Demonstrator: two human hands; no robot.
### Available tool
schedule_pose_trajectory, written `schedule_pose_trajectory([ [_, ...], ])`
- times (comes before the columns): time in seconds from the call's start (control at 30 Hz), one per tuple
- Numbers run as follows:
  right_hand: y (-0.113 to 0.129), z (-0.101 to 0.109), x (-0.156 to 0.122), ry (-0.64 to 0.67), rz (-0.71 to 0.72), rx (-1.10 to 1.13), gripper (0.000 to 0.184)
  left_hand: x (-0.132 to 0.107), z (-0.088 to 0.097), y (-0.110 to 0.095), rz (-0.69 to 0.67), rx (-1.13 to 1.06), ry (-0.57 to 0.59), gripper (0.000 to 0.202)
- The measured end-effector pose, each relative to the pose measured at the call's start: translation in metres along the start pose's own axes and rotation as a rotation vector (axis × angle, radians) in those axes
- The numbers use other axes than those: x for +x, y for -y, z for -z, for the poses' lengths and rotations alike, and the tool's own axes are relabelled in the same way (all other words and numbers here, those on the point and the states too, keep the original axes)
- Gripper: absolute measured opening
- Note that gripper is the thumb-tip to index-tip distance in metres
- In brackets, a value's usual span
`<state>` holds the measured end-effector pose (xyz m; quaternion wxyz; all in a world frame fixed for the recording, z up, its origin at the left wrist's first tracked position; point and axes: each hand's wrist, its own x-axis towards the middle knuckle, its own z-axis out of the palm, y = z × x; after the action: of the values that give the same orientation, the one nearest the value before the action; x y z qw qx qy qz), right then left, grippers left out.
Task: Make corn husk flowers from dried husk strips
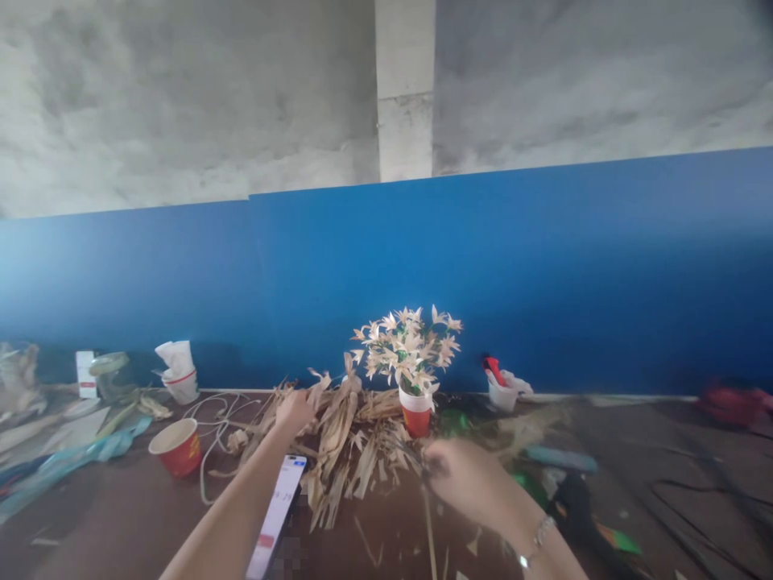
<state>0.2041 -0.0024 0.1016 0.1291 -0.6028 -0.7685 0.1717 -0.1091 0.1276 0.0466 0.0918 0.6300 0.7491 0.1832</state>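
My left hand [295,412] reaches into a heap of dry corn husks [335,427], its fingers closed on a pale husk piece at the heap's left side. My right hand [462,475] is closed in front of the heap, on what looks like a pair of scissors [416,457]; blur hides the detail. Behind the right hand, a red and white paper cup [415,415] stands upright. It holds a bunch of cream husk flowers [411,346] with green stems. Husk strips and scraps lie between the hands.
A phone [278,515] with a lit screen is beside my left forearm. To the left are an open red paper cup [177,447], a white cable [211,435] and a glass jar [113,374]. A white cup [502,393] stands by the blue partition [338,274]. Dark cords [682,503] lie right.
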Motion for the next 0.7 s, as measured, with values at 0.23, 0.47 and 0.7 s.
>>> schedule_pose_trajectory([
  [0.23,0.0,-0.01,0.007,0.002,0.003,-0.001,0.011,0.019,0.017,0.011,-0.012,-0.142,0.016,0.015],
  [0.47,0.008,-0.019,0.012,-0.002,0.066,0.123,0.026,0.018,0.021,0.007,-0.033,-0.326,-0.005,0.01],
  [0.7,0.009,-0.03,0.019,-0.029,0.099,0.115,0.026,0.012,0.026,-0.004,-0.038,-0.296,-0.088,0.008],
])
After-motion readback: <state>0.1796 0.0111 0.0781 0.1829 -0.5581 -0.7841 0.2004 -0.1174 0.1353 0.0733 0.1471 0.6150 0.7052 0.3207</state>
